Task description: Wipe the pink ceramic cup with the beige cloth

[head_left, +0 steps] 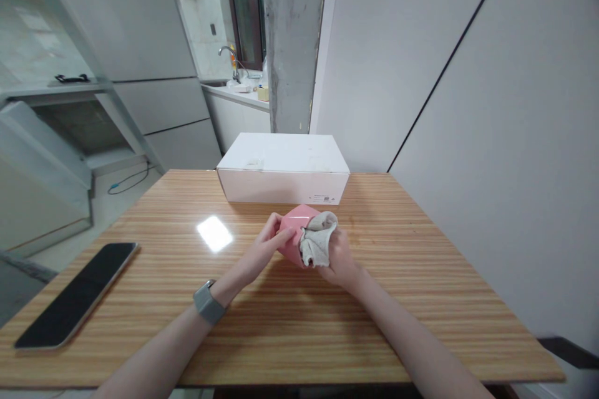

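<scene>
A glossy pink bowl (293, 220) is held tilted above the wooden table, in front of the white box. My left hand (267, 243) grips its left side, the thumb lying on the outer surface. A pale grey cloth (319, 238) is bunched at the bowl's right side and covers part of it. My right hand (340, 260) is closed on this cloth and presses it against the bowl; its fingers are mostly hidden behind the cloth. How far the cloth reaches inside the bowl, I cannot tell.
A white box (283, 186) stands at the back of the wooden table (412, 299). On the left lies a dark flat device (79, 293) like a tablet or large phone. A white panelled wall (468, 137) runs along the right. Beyond are cabinets and a sink tap (229, 53).
</scene>
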The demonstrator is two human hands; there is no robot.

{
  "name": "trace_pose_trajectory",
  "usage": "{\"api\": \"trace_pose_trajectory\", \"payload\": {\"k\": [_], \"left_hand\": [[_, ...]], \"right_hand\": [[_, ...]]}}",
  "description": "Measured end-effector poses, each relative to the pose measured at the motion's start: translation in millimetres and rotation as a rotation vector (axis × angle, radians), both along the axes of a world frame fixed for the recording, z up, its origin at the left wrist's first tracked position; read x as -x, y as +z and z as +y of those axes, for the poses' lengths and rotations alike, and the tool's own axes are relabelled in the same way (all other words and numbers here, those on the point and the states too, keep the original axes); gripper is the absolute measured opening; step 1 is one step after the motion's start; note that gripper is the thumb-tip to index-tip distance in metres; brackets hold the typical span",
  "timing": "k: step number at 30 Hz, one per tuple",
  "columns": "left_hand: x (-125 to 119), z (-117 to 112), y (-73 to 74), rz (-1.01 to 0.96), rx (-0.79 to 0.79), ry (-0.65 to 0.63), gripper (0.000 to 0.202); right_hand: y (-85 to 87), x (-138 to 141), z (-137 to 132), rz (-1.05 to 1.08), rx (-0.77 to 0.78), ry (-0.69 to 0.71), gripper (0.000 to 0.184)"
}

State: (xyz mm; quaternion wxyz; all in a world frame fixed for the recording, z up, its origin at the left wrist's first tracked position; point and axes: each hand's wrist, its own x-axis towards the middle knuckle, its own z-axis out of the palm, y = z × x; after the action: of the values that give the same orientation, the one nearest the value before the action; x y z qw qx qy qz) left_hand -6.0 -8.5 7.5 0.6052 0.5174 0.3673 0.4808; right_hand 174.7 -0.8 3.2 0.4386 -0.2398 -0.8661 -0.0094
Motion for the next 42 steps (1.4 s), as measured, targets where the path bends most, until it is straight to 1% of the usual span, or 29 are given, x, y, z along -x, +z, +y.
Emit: {"api": "trace_pose_trajectory", "payload": {"k": [3, 5, 7, 8, 10, 13, 16, 19, 24, 26, 29, 31, 33, 34, 36, 38, 42], "left_hand": [[2, 4, -0.8, -0.029, 0.087, 0.04, 0.024], [3, 5, 2.3, -0.048, 0.166, 0.031, 0.033], [5, 5, 7.2, 0.0, 0.221, 0.013, 0.043], [6, 5, 9.6, 0.05, 0.219, 0.007, 0.045], [9, 4, 13.0, 0.155, 0.153, -0.016, 0.047], [10, 3, 13.9, 0.213, 0.037, -0.055, 0.048], [7, 2, 12.1, 0.22, -0.002, -0.068, 0.048], [3, 0, 11.8, 0.206, -0.039, -0.118, 0.048], [0, -7, 16.6, 0.149, -0.121, -0.188, 0.047], [0, -8, 17.1, 0.076, -0.082, -0.224, 0.048], [1, -6, 13.1, -0.078, 0.069, -0.268, 0.049], [1, -3, 9.3, -0.153, 0.173, -0.236, 0.046], [2, -1, 7.2, -0.169, 0.25, -0.156, 0.046], [2, 0, 7.3, -0.147, 0.264, -0.097, 0.046], [3, 1, 9.0, -0.052, 0.23, 0.016, 0.043], [3, 2, 11.5, 0.062, 0.138, 0.057, 0.039], [5, 1, 13.9, 0.216, -0.019, -0.016, 0.044]], "right_hand": [[-2.1, 2, 0, -0.068, -0.089, 0.02, 0.027], [-1.6, 5, -1, -0.116, -0.148, 0.036, 0.028], [-0.4, 8, -3, -0.142, -0.203, 0.061, 0.028], [0.2, 10, -4, -0.143, -0.223, 0.07, 0.028], [0.5, 11, -6, -0.117, -0.241, 0.075, 0.028], [-0.8, 10, -6, -0.061, -0.181, 0.056, 0.031], [-1.3, 6, -4, -0.017, -0.092, 0.048, 0.032], [0.4, 1, -2, 0.056, -0.026, 0.03, 0.027], [0.5, -3, 0, 0.222, 0.093, -0.07, 0.024], [-1.6, -4, 1, 0.225, 0.078, -0.08, 0.024], [-4.2, -5, 2, 0.133, -0.078, -0.049, 0.026], [-4.3, -2, 1, 0.07, -0.223, -0.004, 0.027], [-3.4, 2, -1, 0.025, -0.32, 0.049, 0.028], [-2.8, 5, -3, 0.005, -0.343, 0.072, 0.027], [-2.4, 10, -5, -0.03, -0.35, 0.113, 0.026], [-3.5, 12, -6, -0.044, -0.322, 0.126, 0.028], [-7.8, 8, -4, -0.027, -0.257, 0.09, 0.03]]}}
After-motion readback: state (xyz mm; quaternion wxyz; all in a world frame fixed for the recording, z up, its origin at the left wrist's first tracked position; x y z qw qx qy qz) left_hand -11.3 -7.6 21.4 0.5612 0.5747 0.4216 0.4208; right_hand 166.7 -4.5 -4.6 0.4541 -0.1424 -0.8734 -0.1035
